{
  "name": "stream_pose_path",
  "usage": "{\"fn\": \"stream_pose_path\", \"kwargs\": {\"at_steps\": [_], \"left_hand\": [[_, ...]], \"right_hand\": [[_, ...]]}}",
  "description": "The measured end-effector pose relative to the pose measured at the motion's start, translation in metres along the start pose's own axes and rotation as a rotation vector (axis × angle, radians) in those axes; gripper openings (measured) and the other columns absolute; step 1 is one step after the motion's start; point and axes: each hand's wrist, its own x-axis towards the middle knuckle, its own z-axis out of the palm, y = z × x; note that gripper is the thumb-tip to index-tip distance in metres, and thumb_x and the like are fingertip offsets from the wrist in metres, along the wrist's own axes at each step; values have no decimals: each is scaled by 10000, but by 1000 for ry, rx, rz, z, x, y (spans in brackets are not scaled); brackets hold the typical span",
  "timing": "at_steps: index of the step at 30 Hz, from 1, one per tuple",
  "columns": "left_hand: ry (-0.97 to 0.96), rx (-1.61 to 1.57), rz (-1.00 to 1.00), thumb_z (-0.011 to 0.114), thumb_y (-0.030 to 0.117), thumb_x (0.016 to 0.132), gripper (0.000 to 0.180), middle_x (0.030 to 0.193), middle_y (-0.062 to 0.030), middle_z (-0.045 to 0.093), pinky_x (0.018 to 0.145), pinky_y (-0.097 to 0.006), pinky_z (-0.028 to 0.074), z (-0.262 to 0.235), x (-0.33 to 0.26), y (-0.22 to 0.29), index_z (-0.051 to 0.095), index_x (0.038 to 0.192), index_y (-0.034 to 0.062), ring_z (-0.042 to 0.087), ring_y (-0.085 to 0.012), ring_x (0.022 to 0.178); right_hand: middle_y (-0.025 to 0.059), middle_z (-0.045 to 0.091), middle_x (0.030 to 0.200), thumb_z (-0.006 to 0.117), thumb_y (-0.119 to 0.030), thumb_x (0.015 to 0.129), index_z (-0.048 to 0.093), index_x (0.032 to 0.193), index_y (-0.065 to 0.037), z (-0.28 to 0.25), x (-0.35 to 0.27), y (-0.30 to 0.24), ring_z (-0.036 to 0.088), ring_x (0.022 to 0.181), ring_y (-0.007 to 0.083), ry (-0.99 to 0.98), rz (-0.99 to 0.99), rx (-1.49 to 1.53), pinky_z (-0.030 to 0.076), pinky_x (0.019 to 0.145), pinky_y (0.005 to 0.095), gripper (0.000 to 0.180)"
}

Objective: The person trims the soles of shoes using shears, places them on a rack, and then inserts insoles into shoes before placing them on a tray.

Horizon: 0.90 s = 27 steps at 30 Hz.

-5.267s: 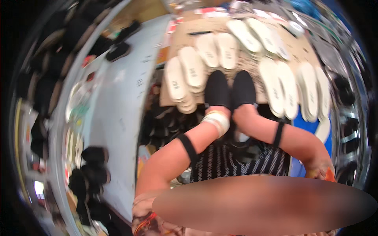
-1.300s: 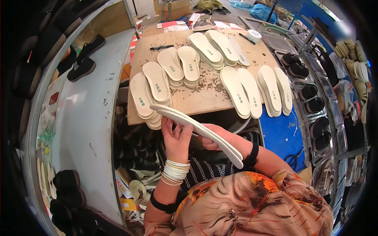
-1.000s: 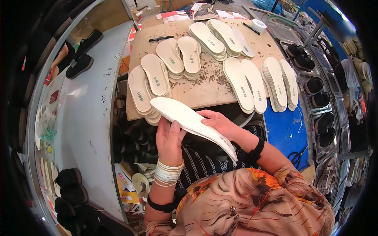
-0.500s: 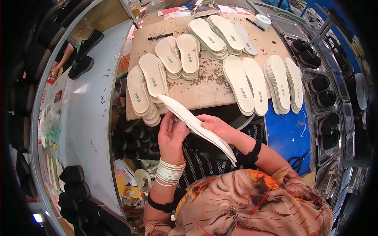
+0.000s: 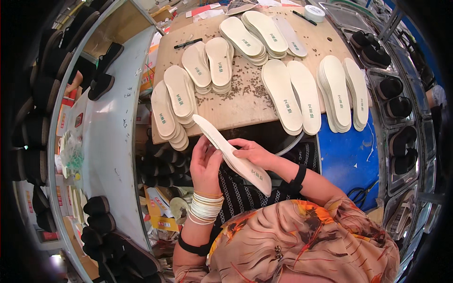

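Note:
Several cream insoles pressed together, a small stack of insoles, hang tilted over my lap, in front of the wooden board's near edge. My left hand grips their left side near the upper end, with white bands round its wrist. From the right, my right hand pinches the stack near its middle, thumb on top. Green print shows on the lower end of the top insole. Just beyond my left hand lie fanned piles of insoles. A pair of long insoles rests past my right hand, overhanging the board's edge.
More insole stacks cover the wooden board, among scattered brown bits. A black marker and a white tape roll lie on it. Black scissors sit on the blue surface. Shoes in clear trays line the right; a grey shelf stands left.
The held insole stack has turned so its printed top face shows more, where its edge faced up before. Both hands keep their grip. The view has shifted slightly.

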Motion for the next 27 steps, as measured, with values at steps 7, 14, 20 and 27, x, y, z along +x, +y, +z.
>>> {"fn": "stream_pose_path", "kwargs": {"at_steps": [7, 14, 20, 27], "left_hand": [[15, 16, -5, 476, 21, 795, 402, 1136, -99, 495, 827, -313, 456, 9, -3, -1, 416, 1191, -20, 520, -180, 995], [64, -48, -71, 445, 48, 811, 369, 1118, -88, 503, 819, -320, 461, 16, -7, 2, 425, 1175, -9, 526, -180, 986], [16, -162, -119, 422, 39, 846, 373, 1139, -88, 495, 824, -303, 465, 13, -5, -1, 399, 1217, 9, 518, -168, 1003], [41, -172, -116, 420, 33, 852, 407, 1167, -93, 481, 820, -309, 469, 13, 2, -9, 356, 1254, 39, 508, -175, 1031]], "right_hand": [[77, 604, 961, 502, -97, 862, 423, 1229, -27, -5, -5, 4, 585, 788, 101, 9, -30, -39, 487, 701, 243, 382], [75, 591, 996, 498, -114, 865, 425, 1226, -23, -2, -11, 0, 582, 802, 101, 36, -18, -3, 486, 709, 242, 380], [59, 582, 1010, 496, -125, 867, 440, 1218, -21, -6, -14, -2, 569, 824, 89, 85, -45, -5, 473, 738, 235, 370], [58, 580, 1022, 507, -142, 865, 442, 1217, -14, -10, -14, 0, 568, 826, 84, 178, -75, -92, 471, 728, 230, 380]]}}
